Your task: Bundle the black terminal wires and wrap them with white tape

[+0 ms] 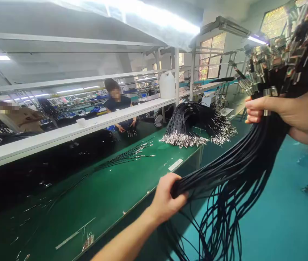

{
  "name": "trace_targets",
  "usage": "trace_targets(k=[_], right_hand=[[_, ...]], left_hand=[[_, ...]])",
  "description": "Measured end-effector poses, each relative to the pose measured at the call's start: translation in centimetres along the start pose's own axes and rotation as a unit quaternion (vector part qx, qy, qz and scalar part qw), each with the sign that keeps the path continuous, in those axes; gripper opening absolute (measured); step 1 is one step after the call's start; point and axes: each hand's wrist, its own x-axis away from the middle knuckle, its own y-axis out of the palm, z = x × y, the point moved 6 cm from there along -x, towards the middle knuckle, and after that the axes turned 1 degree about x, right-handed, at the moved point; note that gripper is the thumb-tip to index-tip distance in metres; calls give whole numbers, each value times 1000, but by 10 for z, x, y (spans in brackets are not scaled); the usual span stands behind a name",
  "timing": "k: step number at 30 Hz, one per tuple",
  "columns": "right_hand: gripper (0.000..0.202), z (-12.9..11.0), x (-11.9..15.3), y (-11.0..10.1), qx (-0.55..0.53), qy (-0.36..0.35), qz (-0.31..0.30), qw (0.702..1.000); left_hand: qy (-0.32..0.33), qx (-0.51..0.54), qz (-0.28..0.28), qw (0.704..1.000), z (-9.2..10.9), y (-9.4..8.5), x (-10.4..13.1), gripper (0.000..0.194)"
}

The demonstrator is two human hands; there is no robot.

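Observation:
A thick bundle of black cables (232, 152) with metal connectors at its ends stretches between my two hands. My right hand (292, 112), at the upper right, is closed round it just below the connector ends (270, 65). Lower down, my left hand (167, 197) wraps round the same bundle, past the front edge of the green table. Loose cable lengths (221, 217) hang in loops beneath, over the blue-green floor. The fingers of both hands are partly hidden by the cables.
On the green table (132, 181) lie a big heap of cables (186, 123), a thin spread of cables (121, 156) and a white strip (175, 165). A white shelf (110, 117) holds a white jug (167, 85) and a cup (82, 123). Two people are beyond it.

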Motion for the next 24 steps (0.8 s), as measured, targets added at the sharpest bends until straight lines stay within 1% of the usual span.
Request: trace_targets(k=[1,2,3,4,5,6,7,8,9,10,11,12,13,14,15,16,17,18,19,20,21,22,23,24], right_hand=[[22,1,1,5,-34,21,-5,999],[21,3,3,12,-58,48,-19,997],[22,4,5,18,-68,68,-36,995],[24,3,9,25,-61,75,-57,994],[25,1,12,30,-45,71,-77,993],[27,-1,15,33,-26,60,-93,994],[26,-4,17,35,-15,47,-98,994],[23,-7,18,35,-18,36,-92,995],[19,-9,17,35,-33,34,-81,996],[16,-12,15,35,-55,37,-70,995],[13,-16,12,36,-81,45,-63,994],[13,-20,8,39,-107,53,-58,991],[15,-25,3,43,-134,57,-57,988],[17,-31,-2,48,-158,57,-56,984],[18,-37,-5,53,-178,51,-54,981],[18,-44,-7,59,-186,36,-59,980],[17,-50,-7,67,-179,16,-75,981],[16,-55,-4,75,-159,-5,-103,982],[15,-59,2,84,-133,-24,-139,981],[16,-61,9,93,-108,-37,-175,978],[16,-62,16,101,-91,-45,-204,974],[17,-62,22,107,-83,-46,-223,970],[18,-62,27,111,-85,-46,-228,969],[18,-63,31,116,-92,-48,-225,969]], left_hand=[[-28,46,-36,998,-10,23,7,43],[-62,90,-95,990,-21,50,15,47],[-97,122,-167,974,-32,75,23,44],[-133,143,-231,953,-42,92,30,37],[-166,153,-276,934,-52,97,36,29],[-195,155,-293,923,-59,89,39,22],[-216,151,-282,923,-65,69,39,19],[-227,139,-245,932,-68,39,36,18],[-217,123,-188,950,-68,4,32,16],[-191,106,-139,966,-64,-28,27,16],[-172,90,-102,976,-60,-54,24,18],[-156,76,-63,983,-56,-71,22,21],[-142,67,-25,987,-54,-77,23,23],[-134,63,11,989,-52,-72,25,27],[-129,67,34,989,-51,-58,30,31],[-126,78,38,988,-51,-37,37,35],[-131,96,5,987,-52,-12,45,38],[-139,124,-81,979,-52,17,53,38],[-152,153,-184,959,-52,41,63,39],[-167,175,-271,932,-52,54,71,38],[-180,189,-327,908,-52,56,76,39],[-192,195,-342,899,-53,45,75,40],[-200,194,-317,907,-55,26,67,40],[-204,191,-265,923,-57,2,53,41]])
